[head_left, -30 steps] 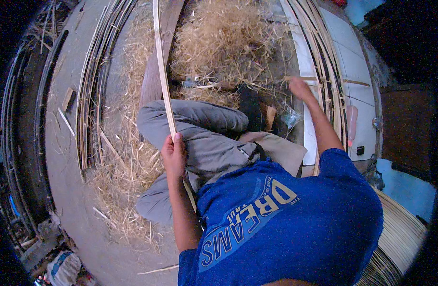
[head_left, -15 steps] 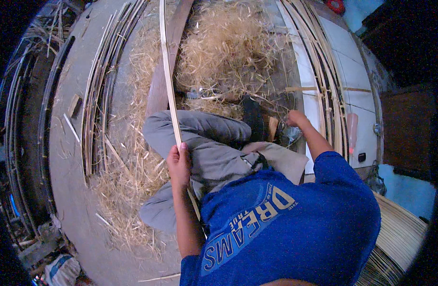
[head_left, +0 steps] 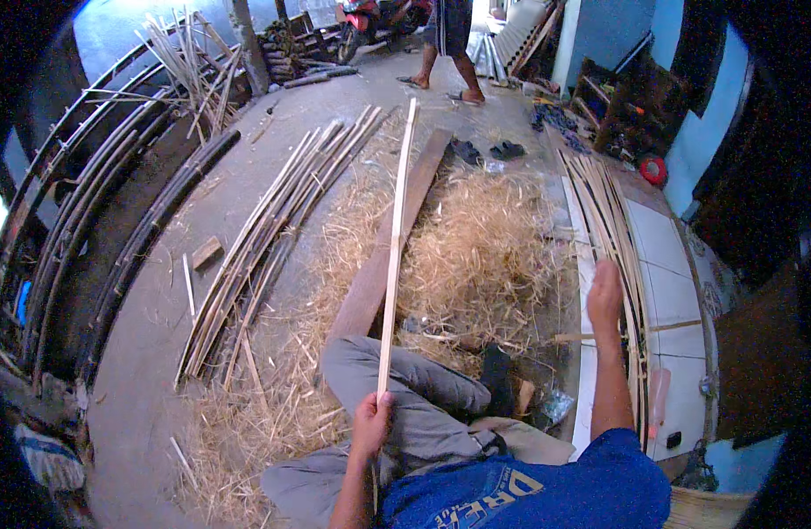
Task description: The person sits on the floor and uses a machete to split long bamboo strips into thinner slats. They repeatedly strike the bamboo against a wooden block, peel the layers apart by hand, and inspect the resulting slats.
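My left hand (head_left: 371, 425) is closed around a long, pale bamboo strip (head_left: 395, 251). The strip runs forward from my lap over a brown wooden board (head_left: 367, 280), and its lower part passes back beside my left forearm. My right arm is stretched forward, and my right hand (head_left: 605, 293) is at the bundle of long bamboo strips (head_left: 610, 207) on the right. Its fingers are blurred and seen edge-on, so I cannot tell whether they are closed or touch a strip. A piece of clear plastic (head_left: 557, 407) lies near my right forearm.
Pale shavings (head_left: 480, 242) are heaped in front and to the left. More strips (head_left: 273, 238) and dark poles (head_left: 163, 238) lie at left. Sandals (head_left: 507, 150) lie beyond the shavings. Another person (head_left: 447, 53) stands at the far end, near a red motorcycle (head_left: 359, 22).
My view has tilted up, showing more of the floor ahead. My right hand has moved forward and right, from beside my foot to the bundle of strips. My left hand still grips the bamboo strip.
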The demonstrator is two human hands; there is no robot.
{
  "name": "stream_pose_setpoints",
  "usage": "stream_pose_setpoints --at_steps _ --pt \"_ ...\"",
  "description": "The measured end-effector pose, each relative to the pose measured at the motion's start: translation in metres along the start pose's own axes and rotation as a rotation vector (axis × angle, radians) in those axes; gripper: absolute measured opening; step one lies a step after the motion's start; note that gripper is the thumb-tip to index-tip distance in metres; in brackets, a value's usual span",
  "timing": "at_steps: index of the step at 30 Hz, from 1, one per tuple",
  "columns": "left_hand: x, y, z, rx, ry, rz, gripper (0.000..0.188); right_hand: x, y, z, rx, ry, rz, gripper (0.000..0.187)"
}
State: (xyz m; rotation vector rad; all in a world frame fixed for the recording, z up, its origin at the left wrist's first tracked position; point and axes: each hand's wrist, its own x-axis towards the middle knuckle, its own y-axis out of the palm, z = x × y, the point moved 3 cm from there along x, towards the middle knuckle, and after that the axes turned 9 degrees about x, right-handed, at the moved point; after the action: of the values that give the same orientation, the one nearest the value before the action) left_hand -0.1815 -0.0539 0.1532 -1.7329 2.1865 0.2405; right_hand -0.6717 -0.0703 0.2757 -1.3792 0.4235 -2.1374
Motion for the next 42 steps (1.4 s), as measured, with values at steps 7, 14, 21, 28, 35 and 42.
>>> stream_pose_setpoints --at_steps 7,14,21,28,35,42 --pt "-0.001 0.006 0.003 0.073 0.138 -0.071 0.035 0.037 0.02 0.067 0.635 0.309 0.006 0.023" --pt "0.003 -0.002 0.018 0.346 0.191 -0.164 0.038 -0.064 0.121 0.108 1.294 0.971 0.263 0.043" --pt "0.01 0.014 0.008 0.327 0.265 -0.152 0.034 -0.227 0.205 0.145 1.547 1.947 0.983 0.019" --pt "0.02 0.017 0.024 0.013 0.227 0.036 0.034 -0.199 0.144 0.221 1.08 1.145 1.705 0.018" --pt "0.023 0.018 0.026 0.049 0.194 0.069 0.033 -0.201 0.149 0.218 0.931 0.286 1.172 0.017" --pt "0.005 0.005 0.001 -0.111 0.015 0.134 0.044 -0.206 0.184 0.238 1.061 1.004 1.277 0.022"
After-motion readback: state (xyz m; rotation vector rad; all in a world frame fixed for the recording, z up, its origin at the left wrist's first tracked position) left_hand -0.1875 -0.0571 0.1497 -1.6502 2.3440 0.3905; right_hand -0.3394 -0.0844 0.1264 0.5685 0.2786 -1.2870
